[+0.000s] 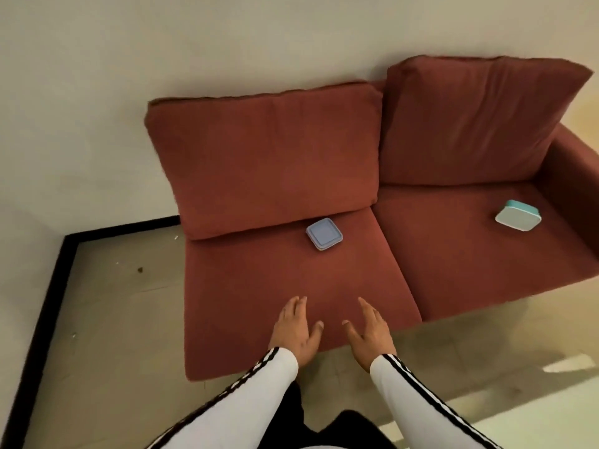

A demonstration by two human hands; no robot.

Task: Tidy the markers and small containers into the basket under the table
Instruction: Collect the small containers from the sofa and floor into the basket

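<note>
Rust-red fabric sofa (447, 264) is filling most of the view, backing onto a pale wall (97, 92). Two small containers are lying on its seat.

- Lavender container (324, 238): square, lid on, sitting flat on the left seat cushion, close to the foot of the left back cushion (265, 163).
- Teal-rimmed container (518, 215): resting on the right seat cushion near the armrest and seemingly tipped up on one side. Well apart from the lavender one.

Left hand (293, 328) and right hand (369, 332) are both reaching out over the front part of the left seat cushion. Fingers are straight and a little spread, holding nothing. Cannot tell whether either palm is touching the fabric. White sleeves with black stripes are coming in from below.

No markers, basket or table are showing in this view.

Judgement: the collecting step is just beginning, and neither container is picked up yet. The lavender one is lying nearer, almost straight ahead of both hands, so it looks the likely first pick. The next move is calling for a forward reach across the cushion, fingers closing over the lid edges and a lift clear of the soft fabric. The teal one is asking for a longer reach to the right, probably with the right hand. After that, a turn toward the basket, wherever it is standing.
</note>
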